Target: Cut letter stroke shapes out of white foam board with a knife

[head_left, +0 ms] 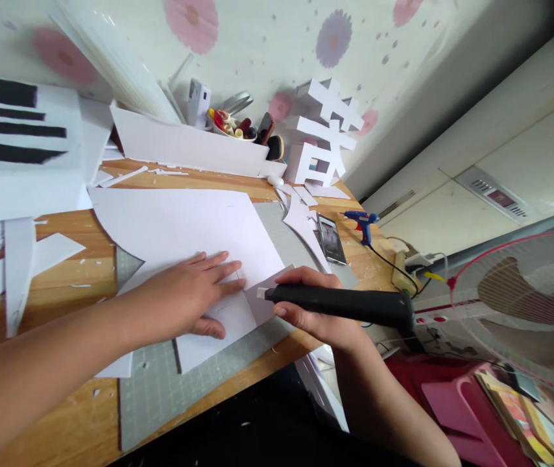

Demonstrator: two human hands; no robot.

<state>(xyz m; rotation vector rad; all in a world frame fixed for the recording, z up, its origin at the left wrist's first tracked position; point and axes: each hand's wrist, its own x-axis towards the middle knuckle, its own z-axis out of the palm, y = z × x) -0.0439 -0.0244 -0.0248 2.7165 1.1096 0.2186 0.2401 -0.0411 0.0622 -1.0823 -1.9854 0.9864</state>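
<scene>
Sheet of white board (194, 224) beneath spread left hand (193, 295), right hand (336, 331) clamped around black cutter (345, 305)

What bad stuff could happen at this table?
The black tool in the right hand points toward the left hand; a slip might hurt its fingers. The blue glue gun lies near the edge of the table, so a tug on its cord might drag it off.

A white, curve-edged sheet (184, 220) lies flat across a grey mat (153, 395), a black cutter (335, 303) at its right, tip pointing left.
</scene>
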